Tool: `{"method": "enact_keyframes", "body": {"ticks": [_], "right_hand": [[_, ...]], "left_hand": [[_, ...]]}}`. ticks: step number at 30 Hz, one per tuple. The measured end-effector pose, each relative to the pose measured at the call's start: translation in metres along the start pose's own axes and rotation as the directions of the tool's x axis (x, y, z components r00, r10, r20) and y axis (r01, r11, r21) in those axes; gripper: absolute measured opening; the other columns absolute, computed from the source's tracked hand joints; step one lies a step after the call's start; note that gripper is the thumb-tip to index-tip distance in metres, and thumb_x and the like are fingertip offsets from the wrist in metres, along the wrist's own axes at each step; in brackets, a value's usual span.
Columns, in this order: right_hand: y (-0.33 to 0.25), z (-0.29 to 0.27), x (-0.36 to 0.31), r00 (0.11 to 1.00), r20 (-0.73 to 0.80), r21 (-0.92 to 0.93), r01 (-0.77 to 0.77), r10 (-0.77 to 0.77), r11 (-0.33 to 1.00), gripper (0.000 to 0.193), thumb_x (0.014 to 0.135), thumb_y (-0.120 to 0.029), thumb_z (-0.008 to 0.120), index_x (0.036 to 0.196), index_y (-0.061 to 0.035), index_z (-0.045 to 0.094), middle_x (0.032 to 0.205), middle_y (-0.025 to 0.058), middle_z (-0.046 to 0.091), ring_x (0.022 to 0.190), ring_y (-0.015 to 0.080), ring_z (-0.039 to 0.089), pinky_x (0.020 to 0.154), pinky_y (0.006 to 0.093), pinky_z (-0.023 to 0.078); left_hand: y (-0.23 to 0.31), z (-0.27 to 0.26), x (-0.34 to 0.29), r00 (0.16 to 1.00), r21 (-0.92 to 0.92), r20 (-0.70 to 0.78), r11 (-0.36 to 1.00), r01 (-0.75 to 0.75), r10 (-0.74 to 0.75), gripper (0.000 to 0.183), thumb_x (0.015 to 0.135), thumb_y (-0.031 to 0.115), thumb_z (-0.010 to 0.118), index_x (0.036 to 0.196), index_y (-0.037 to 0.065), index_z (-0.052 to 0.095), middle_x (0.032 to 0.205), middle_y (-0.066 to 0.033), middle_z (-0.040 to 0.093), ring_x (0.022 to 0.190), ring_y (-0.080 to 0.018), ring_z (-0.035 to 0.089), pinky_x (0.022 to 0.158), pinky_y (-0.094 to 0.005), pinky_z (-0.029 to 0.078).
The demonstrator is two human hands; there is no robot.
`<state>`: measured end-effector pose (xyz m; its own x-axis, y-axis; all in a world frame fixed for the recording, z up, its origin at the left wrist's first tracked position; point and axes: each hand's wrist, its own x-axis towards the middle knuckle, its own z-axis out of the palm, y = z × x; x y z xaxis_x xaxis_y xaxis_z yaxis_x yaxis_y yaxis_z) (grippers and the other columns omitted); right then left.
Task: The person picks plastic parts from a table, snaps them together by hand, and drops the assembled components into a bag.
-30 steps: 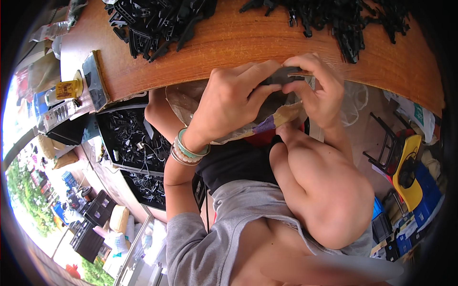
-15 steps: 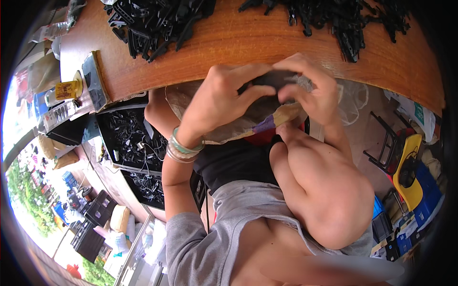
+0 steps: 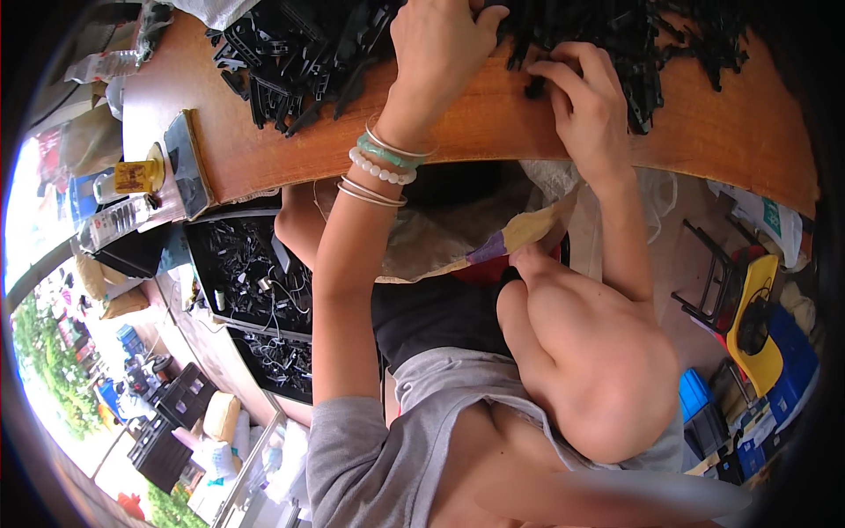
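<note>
My left hand (image 3: 444, 53) reaches over the wooden table to the black plastic parts (image 3: 304, 57) heaped along its far side. Its thumb shows near the heap, but the other fingers are mostly hidden or cut off by the upper edge, so its hold cannot be made out. Bent fingers of my right hand (image 3: 590, 110) hover at the near side of another heap of black parts (image 3: 607, 35). At those fingertips is a small black plastic part (image 3: 534, 88). Beneath the table edge, a translucent plastic bag (image 3: 431, 246) hangs open over my lap.
The wooden table (image 3: 255, 158) curves around in front of me. On its left lie a dark flat book-like object (image 3: 187, 158) and a yellow container (image 3: 136, 176). Black trays (image 3: 238, 255) of small parts stand below left. A yellow chair (image 3: 755, 326) is at the right.
Both hands were together above the bag around a dark piece. They have moved apart and forward over the table, the left reaching farthest, up to the black parts.
</note>
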<state>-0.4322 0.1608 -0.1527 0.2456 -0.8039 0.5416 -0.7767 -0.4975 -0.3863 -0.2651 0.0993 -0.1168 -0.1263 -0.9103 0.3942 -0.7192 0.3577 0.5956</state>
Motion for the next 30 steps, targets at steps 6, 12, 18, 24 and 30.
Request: {"method": "enact_keyframes", "body": {"ticks": [6, 12, 18, 24, 30], "right_hand": [[-0.005, -0.01, -0.009, 0.994, -0.094, 0.204, 0.082, -0.063, 0.975, 0.024, 0.073, 0.007, 0.066, 0.092, -0.0073, 0.068, 0.097, 0.0061, 0.061, 0.089, 0.0241, 0.061, 0.077, 0.0334, 0.048], [-0.017, -0.026, -0.014, 0.991, 0.13, 0.585, -0.05, -0.033, 0.809, 0.026, 0.072, 0.014, 0.064, 0.093, -0.0006, 0.07, 0.088, 0.0096, 0.065, 0.072, 0.0173, 0.064, 0.058, 0.0246, 0.052], [-0.027, -0.027, -0.017, 1.0, 0.018, 0.564, 0.006, -0.019, 0.826, 0.026, 0.07, 0.012, 0.069, 0.093, -0.0008, 0.069, 0.085, 0.0094, 0.065, 0.072, 0.019, 0.064, 0.059, 0.0262, 0.052], [-0.036, -0.03, -0.022, 0.996, 0.044, 0.655, -0.086, 0.076, 0.751, 0.027, 0.069, 0.007, 0.073, 0.095, -0.0005, 0.068, 0.087, 0.0115, 0.064, 0.077, 0.0208, 0.063, 0.061, 0.027, 0.051], [-0.035, -0.033, -0.016, 1.0, -0.016, 0.532, 0.03, -0.025, 0.846, 0.033, 0.066, 0.003, 0.075, 0.098, -0.0009, 0.066, 0.09, 0.0109, 0.065, 0.083, 0.0252, 0.061, 0.07, 0.0311, 0.05]], "left_hand": [[-0.007, -0.013, -0.035, 0.958, -0.322, 0.139, 0.903, 0.284, -0.251, 0.012, 0.086, 0.007, 0.065, 0.093, -0.003, 0.064, 0.074, -0.0065, 0.066, 0.07, -0.0097, 0.062, 0.062, -0.0242, 0.049], [-0.001, -0.036, -0.073, 0.76, -0.658, 0.608, 0.389, 0.645, -0.232, 0.027, 0.089, 0.009, 0.061, 0.109, -0.008, 0.06, 0.077, -0.0102, 0.068, 0.066, -0.0096, 0.062, 0.054, -0.0204, 0.047], [0.011, -0.048, -0.089, 0.763, -0.551, 0.625, 0.599, 0.582, -0.166, 0.031, 0.086, 0.009, 0.066, 0.112, -0.007, 0.062, 0.076, -0.0066, 0.067, 0.061, -0.0103, 0.062, 0.054, -0.0222, 0.049], [0.016, -0.044, -0.102, 0.931, -0.428, 0.362, 0.881, 0.203, -0.039, 0.032, 0.08, 0.002, 0.068, 0.11, -0.005, 0.063, 0.084, -0.0106, 0.071, 0.071, -0.0122, 0.068, 0.06, -0.0238, 0.052], [0.025, -0.048, -0.103, 0.952, -0.366, 0.282, 0.931, -0.006, 0.117, 0.029, 0.077, 0.002, 0.07, 0.106, -0.002, 0.064, 0.081, -0.0161, 0.068, 0.068, -0.0244, 0.069, 0.06, -0.0298, 0.052]]}}
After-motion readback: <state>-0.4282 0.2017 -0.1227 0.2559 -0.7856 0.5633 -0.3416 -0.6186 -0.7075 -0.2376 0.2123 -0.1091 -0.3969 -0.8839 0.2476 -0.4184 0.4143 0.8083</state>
